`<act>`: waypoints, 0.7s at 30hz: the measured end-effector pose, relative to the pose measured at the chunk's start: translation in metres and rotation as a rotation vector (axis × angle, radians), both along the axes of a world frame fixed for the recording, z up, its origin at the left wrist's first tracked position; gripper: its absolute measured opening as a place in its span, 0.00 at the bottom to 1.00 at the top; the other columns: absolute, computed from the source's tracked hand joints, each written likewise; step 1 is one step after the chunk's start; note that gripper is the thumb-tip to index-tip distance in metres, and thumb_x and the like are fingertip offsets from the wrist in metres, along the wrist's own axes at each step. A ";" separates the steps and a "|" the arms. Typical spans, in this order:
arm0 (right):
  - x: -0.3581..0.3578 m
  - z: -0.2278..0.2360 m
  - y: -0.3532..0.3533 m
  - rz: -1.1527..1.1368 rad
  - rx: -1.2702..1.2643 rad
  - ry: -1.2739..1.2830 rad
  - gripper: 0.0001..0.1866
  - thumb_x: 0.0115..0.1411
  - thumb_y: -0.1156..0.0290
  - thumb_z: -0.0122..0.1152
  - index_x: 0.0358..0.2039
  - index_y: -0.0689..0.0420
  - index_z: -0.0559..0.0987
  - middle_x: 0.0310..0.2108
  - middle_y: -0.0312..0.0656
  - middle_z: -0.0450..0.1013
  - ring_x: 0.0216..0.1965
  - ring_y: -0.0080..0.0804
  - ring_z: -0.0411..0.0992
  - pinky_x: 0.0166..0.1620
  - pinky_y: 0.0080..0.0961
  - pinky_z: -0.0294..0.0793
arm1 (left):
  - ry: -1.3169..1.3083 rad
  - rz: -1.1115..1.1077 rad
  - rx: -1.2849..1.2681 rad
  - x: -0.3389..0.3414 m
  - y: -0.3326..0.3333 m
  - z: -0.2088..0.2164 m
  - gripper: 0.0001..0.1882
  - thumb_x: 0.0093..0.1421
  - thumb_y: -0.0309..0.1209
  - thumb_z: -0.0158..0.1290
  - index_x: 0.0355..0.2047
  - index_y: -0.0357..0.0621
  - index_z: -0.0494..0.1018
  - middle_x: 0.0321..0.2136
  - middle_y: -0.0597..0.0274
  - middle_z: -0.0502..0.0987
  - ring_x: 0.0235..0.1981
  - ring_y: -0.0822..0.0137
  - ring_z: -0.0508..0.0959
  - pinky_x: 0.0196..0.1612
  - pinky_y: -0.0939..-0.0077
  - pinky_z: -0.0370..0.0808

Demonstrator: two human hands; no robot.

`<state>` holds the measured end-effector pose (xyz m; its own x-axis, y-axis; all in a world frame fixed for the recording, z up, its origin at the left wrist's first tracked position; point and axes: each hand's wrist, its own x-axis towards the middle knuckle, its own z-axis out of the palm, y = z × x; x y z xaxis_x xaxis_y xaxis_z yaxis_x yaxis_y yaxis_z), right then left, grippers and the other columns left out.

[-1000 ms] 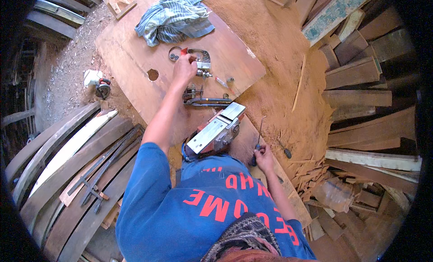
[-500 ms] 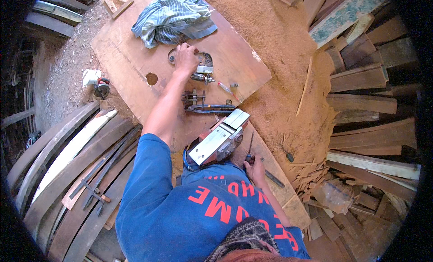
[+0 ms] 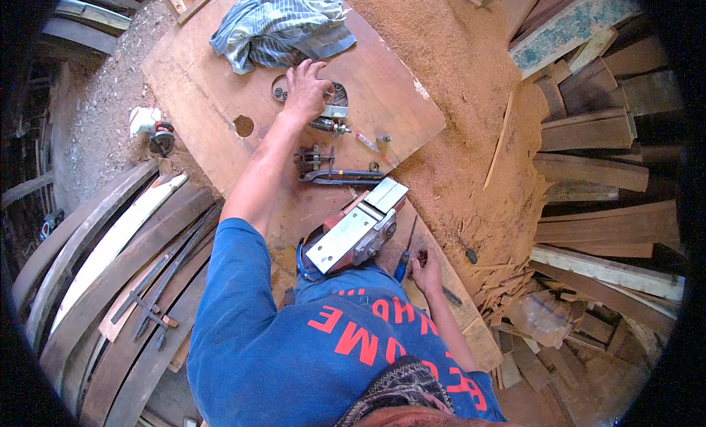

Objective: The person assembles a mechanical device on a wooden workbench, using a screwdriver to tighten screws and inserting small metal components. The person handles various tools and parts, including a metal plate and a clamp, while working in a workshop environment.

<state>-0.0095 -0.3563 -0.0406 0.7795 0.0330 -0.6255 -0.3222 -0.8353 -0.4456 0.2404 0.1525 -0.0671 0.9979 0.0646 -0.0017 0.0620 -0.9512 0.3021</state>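
Observation:
My left hand (image 3: 305, 92) reaches over a dark, round-ended machine part (image 3: 340, 96) on the wooden board (image 3: 198, 125), fingers apart. The palm hides much of the part. Beside the wrist lies a dark cylindrical piece with a metal shaft (image 3: 329, 126). My right hand (image 3: 428, 272) is next to a blue-handled screwdriver (image 3: 401, 266), thumb and fingers apart, with a dark gap between them. Its handle appears separate from the hand. An electric planer (image 3: 353, 232) rests upside down against my lap, its flat metal sole facing up.
A striped cloth (image 3: 279, 30) lies at the board's far end. Clamps (image 3: 315, 158) and pliers-like tools (image 3: 338, 178) sit before the planer. Sawdust (image 3: 471, 125) spreads to the right, near stacked timber (image 3: 588, 129). Curved planks (image 3: 110, 272) and a small power tool (image 3: 160, 139) are at left.
My right hand has moved slightly right, off the screwdriver, which now lies apart from it. The fingers of my left hand have spread and lifted a little over the machine part.

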 end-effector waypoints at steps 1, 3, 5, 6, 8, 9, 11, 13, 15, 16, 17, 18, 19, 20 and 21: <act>0.001 -0.001 -0.003 0.013 -0.003 0.000 0.16 0.61 0.71 0.69 0.47 0.61 0.77 0.38 0.51 0.80 0.41 0.46 0.81 0.47 0.40 0.80 | 0.012 -0.023 0.006 0.002 0.000 0.001 0.10 0.51 0.30 0.69 0.35 0.60 0.89 0.69 0.61 0.70 0.74 0.44 0.59 0.72 0.33 0.54; 0.002 -0.002 -0.007 0.035 0.002 -0.014 0.16 0.61 0.71 0.69 0.47 0.61 0.77 0.39 0.52 0.81 0.41 0.47 0.81 0.48 0.40 0.80 | 0.050 -0.077 0.026 0.006 -0.002 0.002 0.09 0.52 0.31 0.69 0.35 0.59 0.88 0.69 0.60 0.69 0.75 0.43 0.57 0.72 0.28 0.52; 0.005 0.002 -0.008 0.055 0.020 -0.041 0.15 0.61 0.72 0.69 0.47 0.61 0.77 0.39 0.52 0.81 0.42 0.49 0.81 0.48 0.41 0.80 | 0.103 -0.137 0.051 0.009 -0.004 0.008 0.08 0.52 0.32 0.69 0.34 0.58 0.88 0.71 0.60 0.68 0.76 0.43 0.56 0.72 0.23 0.49; 0.007 0.004 -0.009 0.057 0.006 0.003 0.17 0.61 0.72 0.68 0.49 0.62 0.77 0.42 0.55 0.81 0.45 0.51 0.81 0.50 0.43 0.79 | 0.124 -0.166 0.065 0.011 -0.004 0.011 0.08 0.52 0.32 0.69 0.34 0.57 0.87 0.71 0.60 0.67 0.77 0.43 0.55 0.72 0.21 0.49; 0.014 0.008 -0.009 0.060 -0.022 0.092 0.20 0.61 0.70 0.66 0.52 0.64 0.78 0.48 0.60 0.80 0.50 0.56 0.80 0.55 0.47 0.79 | 0.166 -0.223 0.092 0.017 -0.002 0.012 0.07 0.53 0.33 0.69 0.33 0.56 0.87 0.73 0.60 0.65 0.78 0.43 0.53 0.71 0.18 0.48; 0.013 0.004 -0.014 0.064 -0.015 0.072 0.20 0.61 0.71 0.66 0.52 0.64 0.79 0.47 0.60 0.80 0.50 0.56 0.80 0.54 0.47 0.79 | 0.165 -0.243 0.091 0.020 -0.002 0.011 0.07 0.53 0.32 0.69 0.33 0.56 0.87 0.73 0.61 0.64 0.78 0.43 0.52 0.71 0.18 0.48; 0.011 -0.003 -0.018 0.069 0.000 0.031 0.19 0.61 0.71 0.65 0.51 0.64 0.79 0.46 0.60 0.80 0.49 0.56 0.80 0.53 0.47 0.79 | 0.161 -0.285 0.091 0.026 -0.003 0.009 0.07 0.52 0.31 0.68 0.33 0.55 0.87 0.75 0.62 0.62 0.79 0.43 0.49 0.71 0.17 0.48; 0.013 -0.004 -0.021 0.070 -0.001 0.002 0.16 0.61 0.72 0.66 0.48 0.64 0.78 0.42 0.56 0.80 0.44 0.52 0.81 0.50 0.43 0.79 | 0.191 -0.346 0.105 0.031 -0.008 0.010 0.07 0.53 0.27 0.65 0.32 0.54 0.87 0.76 0.62 0.61 0.80 0.43 0.48 0.72 0.16 0.46; 0.015 -0.004 -0.022 0.072 0.003 -0.025 0.15 0.62 0.73 0.67 0.47 0.64 0.78 0.40 0.54 0.81 0.42 0.49 0.81 0.49 0.41 0.80 | 0.203 -0.384 0.126 0.034 -0.010 0.011 0.07 0.54 0.24 0.63 0.32 0.52 0.87 0.76 0.63 0.60 0.80 0.44 0.47 0.73 0.16 0.46; 0.016 -0.006 -0.024 0.072 0.007 -0.038 0.15 0.62 0.72 0.67 0.47 0.64 0.78 0.40 0.54 0.81 0.42 0.49 0.81 0.49 0.41 0.80 | 0.199 -0.393 0.140 0.033 -0.010 0.009 0.07 0.54 0.24 0.62 0.32 0.52 0.87 0.76 0.64 0.60 0.80 0.44 0.47 0.73 0.16 0.46; 0.016 -0.006 -0.025 0.073 0.012 -0.051 0.15 0.62 0.72 0.67 0.47 0.64 0.78 0.40 0.55 0.81 0.42 0.49 0.81 0.49 0.41 0.80 | 0.195 -0.402 0.154 0.033 -0.010 0.008 0.07 0.55 0.24 0.62 0.32 0.51 0.87 0.76 0.64 0.60 0.81 0.45 0.47 0.73 0.16 0.46; 0.015 -0.007 -0.027 0.061 0.017 -0.032 0.16 0.61 0.72 0.67 0.48 0.65 0.78 0.41 0.56 0.80 0.43 0.51 0.81 0.49 0.43 0.80 | 0.190 -0.391 0.150 0.032 -0.010 0.007 0.07 0.55 0.24 0.62 0.31 0.51 0.87 0.77 0.64 0.60 0.80 0.45 0.47 0.73 0.17 0.47; 0.018 -0.006 -0.027 0.049 0.023 -0.015 0.17 0.61 0.72 0.66 0.48 0.65 0.78 0.42 0.57 0.79 0.44 0.53 0.80 0.49 0.44 0.79 | 0.184 -0.380 0.148 0.031 -0.009 0.006 0.06 0.56 0.25 0.62 0.31 0.50 0.87 0.77 0.64 0.60 0.80 0.45 0.47 0.74 0.18 0.47; 0.020 -0.004 -0.026 0.038 0.029 0.003 0.18 0.60 0.72 0.66 0.49 0.66 0.79 0.43 0.59 0.79 0.44 0.55 0.79 0.49 0.46 0.79 | 0.179 -0.369 0.146 0.030 -0.008 0.006 0.06 0.56 0.25 0.62 0.31 0.50 0.87 0.77 0.65 0.59 0.80 0.45 0.47 0.74 0.19 0.47; 0.021 -0.002 -0.025 0.034 0.027 0.007 0.17 0.60 0.71 0.66 0.49 0.66 0.79 0.43 0.58 0.79 0.45 0.55 0.79 0.50 0.46 0.79 | 0.168 -0.381 0.142 0.029 -0.007 0.006 0.06 0.56 0.25 0.61 0.31 0.50 0.86 0.77 0.64 0.60 0.80 0.46 0.48 0.74 0.20 0.47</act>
<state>0.0120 -0.3817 -0.0430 0.7732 0.0759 -0.6296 -0.2974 -0.8334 -0.4658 0.2694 0.1454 -0.0615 0.9370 -0.2970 -0.1840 -0.2644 -0.9470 0.1823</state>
